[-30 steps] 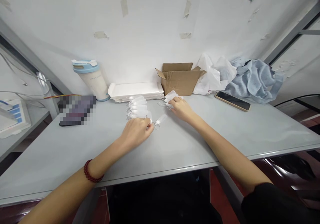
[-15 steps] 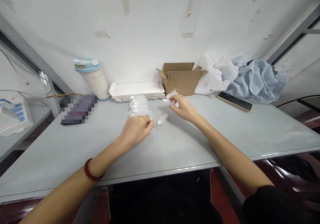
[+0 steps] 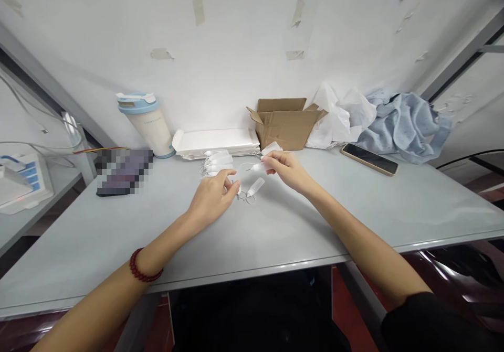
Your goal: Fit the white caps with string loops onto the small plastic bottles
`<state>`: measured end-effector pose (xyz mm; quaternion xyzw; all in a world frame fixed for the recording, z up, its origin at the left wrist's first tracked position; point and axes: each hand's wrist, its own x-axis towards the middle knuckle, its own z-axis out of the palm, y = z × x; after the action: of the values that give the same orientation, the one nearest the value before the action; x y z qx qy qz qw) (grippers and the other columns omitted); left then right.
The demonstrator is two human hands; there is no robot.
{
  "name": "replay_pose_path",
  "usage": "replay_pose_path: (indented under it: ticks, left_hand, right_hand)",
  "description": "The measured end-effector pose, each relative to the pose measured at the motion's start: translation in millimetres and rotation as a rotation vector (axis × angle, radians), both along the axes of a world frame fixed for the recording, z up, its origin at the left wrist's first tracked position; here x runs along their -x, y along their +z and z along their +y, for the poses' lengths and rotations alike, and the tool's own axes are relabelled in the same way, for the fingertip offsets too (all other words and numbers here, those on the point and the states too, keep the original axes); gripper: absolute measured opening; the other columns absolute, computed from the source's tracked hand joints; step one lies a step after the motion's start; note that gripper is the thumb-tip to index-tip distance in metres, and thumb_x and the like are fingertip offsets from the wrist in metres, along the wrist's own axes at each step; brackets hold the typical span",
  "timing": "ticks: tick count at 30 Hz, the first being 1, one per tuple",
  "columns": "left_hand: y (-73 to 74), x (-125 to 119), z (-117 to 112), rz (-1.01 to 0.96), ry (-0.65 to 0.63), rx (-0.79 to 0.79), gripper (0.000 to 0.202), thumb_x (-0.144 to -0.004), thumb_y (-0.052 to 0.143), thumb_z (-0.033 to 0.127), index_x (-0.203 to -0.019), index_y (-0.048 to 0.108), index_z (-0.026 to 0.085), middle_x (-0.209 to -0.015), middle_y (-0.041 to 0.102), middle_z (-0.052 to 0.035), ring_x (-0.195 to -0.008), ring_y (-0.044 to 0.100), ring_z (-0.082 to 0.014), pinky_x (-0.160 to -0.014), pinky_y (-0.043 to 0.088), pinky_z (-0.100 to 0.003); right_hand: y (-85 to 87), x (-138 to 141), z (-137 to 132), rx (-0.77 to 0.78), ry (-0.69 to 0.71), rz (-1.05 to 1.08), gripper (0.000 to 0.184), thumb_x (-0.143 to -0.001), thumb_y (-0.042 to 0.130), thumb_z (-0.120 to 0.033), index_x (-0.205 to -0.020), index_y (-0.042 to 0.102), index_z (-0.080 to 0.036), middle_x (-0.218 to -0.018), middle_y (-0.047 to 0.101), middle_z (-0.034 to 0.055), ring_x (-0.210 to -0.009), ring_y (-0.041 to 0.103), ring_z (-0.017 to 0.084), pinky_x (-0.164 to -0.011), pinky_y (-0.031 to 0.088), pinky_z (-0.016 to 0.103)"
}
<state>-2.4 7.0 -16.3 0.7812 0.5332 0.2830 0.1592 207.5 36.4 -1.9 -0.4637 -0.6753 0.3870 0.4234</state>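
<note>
My right hand (image 3: 286, 169) pinches a small white squeeze bottle (image 3: 259, 167) just above the table. Its narrow tip points left, with a thin white cord loop beside it. Another translucent piece (image 3: 272, 147) lies just behind those fingers. My left hand (image 3: 214, 193) has thumb and forefinger apart, with nothing visibly gripped. Near its fingertips lies a loose small translucent bottle (image 3: 255, 186) with a cord loop; a second white tip shows beside the thumb, mostly covered by the hand. Beyond my left hand, several similar bottles (image 3: 221, 158) lie in a row, partly hidden.
Flat white cartons (image 3: 216, 141) are stacked at the wall beside an open cardboard box (image 3: 283, 129). A tumbler (image 3: 149, 129) and a dark, blurred-out item (image 3: 126, 173) stand left. Rightward are a white plastic bag (image 3: 334, 118), a phone (image 3: 369, 159) and blue cloth (image 3: 409, 124).
My left hand has opened its pinch and drawn back slightly to the left. My right hand has shifted slightly, and the bottle in it now points toward my left hand.
</note>
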Motion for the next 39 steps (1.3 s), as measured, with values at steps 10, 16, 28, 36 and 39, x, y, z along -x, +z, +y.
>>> replay_pose_path:
  ticks: [10, 16, 28, 36, 39]
  left_hand:
    - [-3.0, -0.2, -0.1, -0.019, 0.003, -0.018, 0.040, -0.088, 0.048, 0.036, -0.120, 0.055, 0.012, -0.073, 0.068, -0.0014, -0.062, 0.060, -0.0169, -0.062, 0.045, -0.028]
    - [-5.4, -1.2, -0.8, 0.055, -0.131, -0.080, 0.032, -0.092, 0.044, 0.030, -0.068, 0.060, 0.016, -0.057, 0.058, 0.0015, -0.051, 0.047, -0.0120, -0.053, 0.032, -0.025]
    - [-5.8, -4.6, -3.3, -0.019, -0.296, -0.161, 0.029, -0.093, 0.043, 0.020, -0.070, 0.060, 0.016, -0.059, 0.055, 0.0026, -0.052, 0.047, -0.0102, -0.055, 0.033, -0.022]
    - [-7.4, -4.6, -4.6, -0.016, -0.301, -0.187, 0.026, -0.093, 0.044, 0.019, -0.073, 0.060, 0.016, -0.060, 0.056, 0.0026, -0.053, 0.047, -0.0103, -0.054, 0.033, -0.022]
    - [-6.9, -4.9, -5.0, -0.017, -0.294, -0.195, 0.026, -0.093, 0.044, 0.019, -0.070, 0.058, 0.016, -0.058, 0.053, 0.0034, -0.052, 0.045, -0.0097, -0.053, 0.032, -0.022]
  right_hand:
    - [-0.2, 0.7, -1.3, 0.002, 0.032, 0.010, 0.028, -0.082, 0.049, -0.031, -0.059, 0.052, -0.016, -0.056, 0.048, -0.0029, -0.057, 0.044, 0.010, -0.057, 0.033, 0.024]
    - [0.5, 1.1, -1.9, 0.005, 0.035, 0.016, 0.027, -0.081, 0.049, -0.029, -0.058, 0.052, -0.016, -0.055, 0.047, -0.0029, -0.055, 0.042, 0.009, -0.055, 0.031, 0.024]
    - [-1.8, 3.6, -4.8, 0.022, 0.076, -0.014, 0.027, -0.082, 0.047, -0.031, -0.061, 0.054, -0.016, -0.055, 0.046, -0.0028, -0.055, 0.041, 0.009, -0.054, 0.030, 0.024]
    - [-1.3, 2.9, -4.7, 0.012, 0.085, -0.020, 0.022, -0.079, 0.047, -0.025, -0.061, 0.054, -0.016, -0.056, 0.047, -0.0032, -0.056, 0.041, 0.009, -0.054, 0.029, 0.023]
    - [-1.4, 2.9, -4.5, 0.009, 0.081, -0.035, 0.021, -0.079, 0.046, -0.024, -0.061, 0.055, -0.016, -0.056, 0.047, -0.0034, -0.056, 0.042, 0.009, -0.054, 0.030, 0.023]
